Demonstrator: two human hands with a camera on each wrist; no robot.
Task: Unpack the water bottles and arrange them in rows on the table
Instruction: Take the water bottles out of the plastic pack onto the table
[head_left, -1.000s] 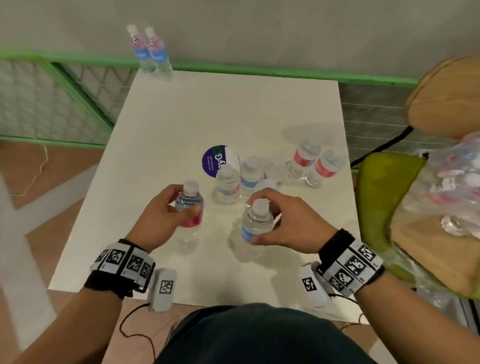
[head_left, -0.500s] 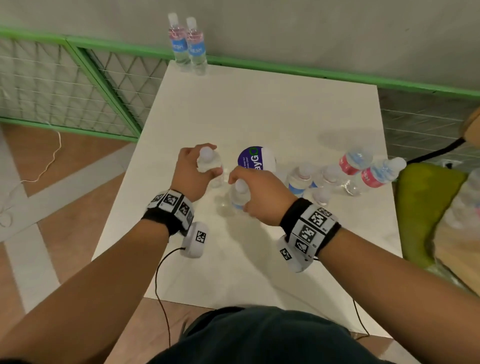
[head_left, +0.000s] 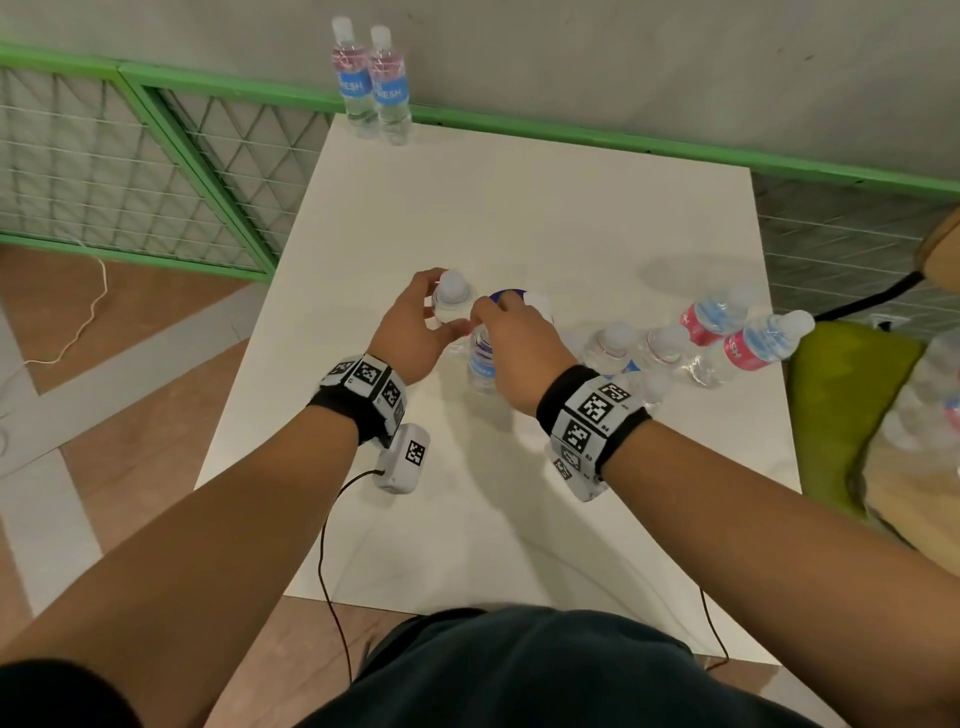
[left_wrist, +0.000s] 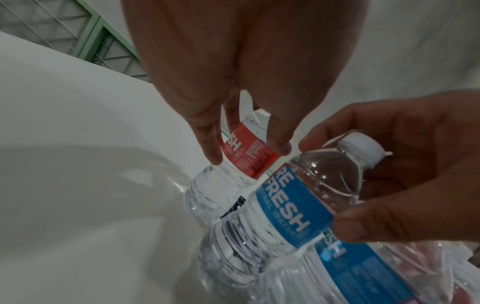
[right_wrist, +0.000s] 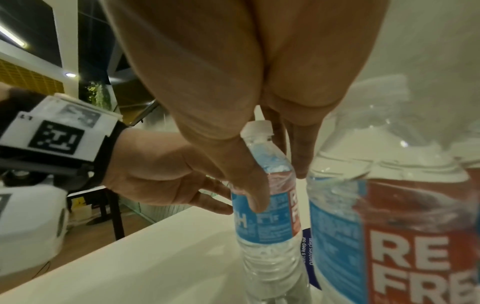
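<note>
Both my hands have moved forward, away from my body. My left hand (head_left: 415, 325) grips one water bottle (head_left: 451, 301), my right hand (head_left: 519, 343) another (head_left: 482, 361), side by side, heading toward the far pair (head_left: 371, 85).

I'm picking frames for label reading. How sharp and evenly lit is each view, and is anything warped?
Head view: even, soft light, faint shadows on the table, straight edges bowed. Left wrist view: dim, the blue-label bottle readable, the left hand blurred close up. Right wrist view: strong wide-angle stretch, the near bottle looms large.
</note>
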